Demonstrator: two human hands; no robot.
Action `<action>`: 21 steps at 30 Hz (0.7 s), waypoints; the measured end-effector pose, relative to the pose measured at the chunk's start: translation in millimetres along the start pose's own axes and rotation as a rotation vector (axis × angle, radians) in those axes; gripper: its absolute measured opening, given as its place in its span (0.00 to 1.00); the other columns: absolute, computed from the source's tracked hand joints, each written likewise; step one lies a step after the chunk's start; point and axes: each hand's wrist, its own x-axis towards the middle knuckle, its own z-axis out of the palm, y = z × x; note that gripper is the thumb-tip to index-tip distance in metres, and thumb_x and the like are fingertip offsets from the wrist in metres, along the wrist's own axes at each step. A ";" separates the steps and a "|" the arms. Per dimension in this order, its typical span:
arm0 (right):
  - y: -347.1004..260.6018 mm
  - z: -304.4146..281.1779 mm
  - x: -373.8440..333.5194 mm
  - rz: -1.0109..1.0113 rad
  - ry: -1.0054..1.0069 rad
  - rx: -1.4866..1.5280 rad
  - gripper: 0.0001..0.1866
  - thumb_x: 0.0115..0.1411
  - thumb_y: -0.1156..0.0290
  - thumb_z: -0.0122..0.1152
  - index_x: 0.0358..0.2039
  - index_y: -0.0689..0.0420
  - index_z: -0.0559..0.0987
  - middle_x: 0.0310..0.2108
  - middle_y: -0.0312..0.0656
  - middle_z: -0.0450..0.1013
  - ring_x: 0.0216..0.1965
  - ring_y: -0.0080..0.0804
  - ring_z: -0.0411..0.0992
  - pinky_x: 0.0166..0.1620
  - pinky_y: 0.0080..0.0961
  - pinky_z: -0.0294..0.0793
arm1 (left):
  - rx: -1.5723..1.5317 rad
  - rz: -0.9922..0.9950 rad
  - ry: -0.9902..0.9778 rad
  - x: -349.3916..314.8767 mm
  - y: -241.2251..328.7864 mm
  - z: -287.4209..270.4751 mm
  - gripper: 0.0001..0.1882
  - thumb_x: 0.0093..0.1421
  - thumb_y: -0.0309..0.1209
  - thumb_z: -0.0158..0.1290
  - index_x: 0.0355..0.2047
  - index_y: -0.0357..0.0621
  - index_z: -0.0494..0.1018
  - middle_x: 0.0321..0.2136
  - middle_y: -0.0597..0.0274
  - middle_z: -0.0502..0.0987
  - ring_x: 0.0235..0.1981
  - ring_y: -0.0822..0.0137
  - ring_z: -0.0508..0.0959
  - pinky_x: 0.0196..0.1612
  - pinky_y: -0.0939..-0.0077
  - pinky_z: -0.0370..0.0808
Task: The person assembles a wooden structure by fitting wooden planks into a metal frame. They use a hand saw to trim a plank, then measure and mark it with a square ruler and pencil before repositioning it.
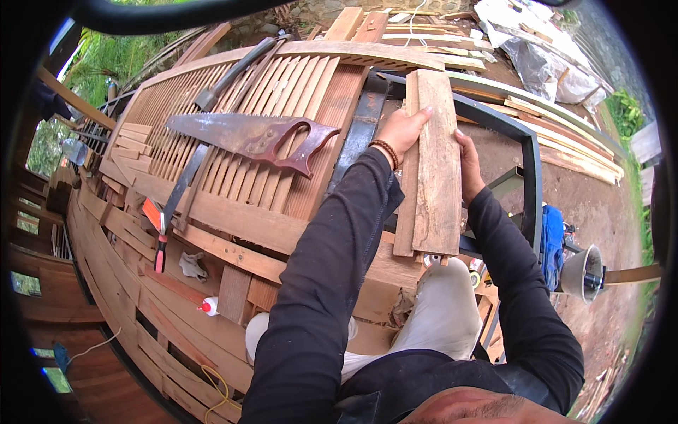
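Between my two hands is a pair of wooden boards [439, 177] lying one against the other, with their long sides running away from me. My left hand [402, 134] grips the left edge near the far end, thumb laid over the top. On the opposite edge, my right hand [469, 164] holds on with its thumb up, and its other fingers are mostly hidden. To the left, a handsaw [254, 138] with a dark red wooden handle rests across a slatted wooden panel [219, 185]. Above the saw lies a long chisel-like tool [233, 76].
A dark metal frame [531, 159] stands beyond and right of the boards. An orange-and-black-handled tool [160, 247] and a small white bottle with a red cap [209, 306] are at the left. Timber strips [558, 134] lie on the ground, near a grey lamp-like cone [583, 274].
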 end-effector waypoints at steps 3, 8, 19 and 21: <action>-2.4 7.7 -0.2 0.008 0.019 -0.018 0.36 0.65 0.46 0.52 0.61 0.65 0.70 0.53 0.52 0.76 0.50 0.39 0.78 0.57 0.35 0.75 | -0.026 0.054 -0.016 4.1 -4.6 -6.2 0.20 0.70 0.40 0.55 0.50 0.32 0.75 0.39 0.57 0.83 0.36 0.69 0.83 0.40 0.73 0.80; -3.4 14.0 2.6 -0.039 0.076 -0.073 0.36 0.65 0.46 0.52 0.61 0.66 0.71 0.53 0.52 0.76 0.49 0.39 0.78 0.56 0.34 0.76 | -0.005 0.061 0.030 7.9 -4.8 -7.5 0.21 0.71 0.40 0.55 0.51 0.32 0.75 0.40 0.57 0.83 0.38 0.69 0.83 0.42 0.72 0.80; -1.3 41.0 -1.7 -0.056 0.084 -0.085 0.34 0.67 0.50 0.49 0.63 0.67 0.68 0.54 0.53 0.76 0.52 0.41 0.77 0.59 0.36 0.73 | 0.075 0.040 0.014 15.8 0.8 -23.1 0.21 0.71 0.40 0.55 0.52 0.33 0.76 0.42 0.58 0.83 0.40 0.71 0.82 0.45 0.74 0.79; 1.1 42.2 -0.3 -0.061 0.073 -0.040 0.34 0.68 0.51 0.49 0.63 0.67 0.68 0.54 0.53 0.75 0.53 0.42 0.76 0.60 0.37 0.72 | 0.052 0.052 0.006 11.1 5.4 -21.8 0.21 0.71 0.40 0.56 0.53 0.33 0.76 0.42 0.59 0.83 0.40 0.71 0.82 0.45 0.74 0.79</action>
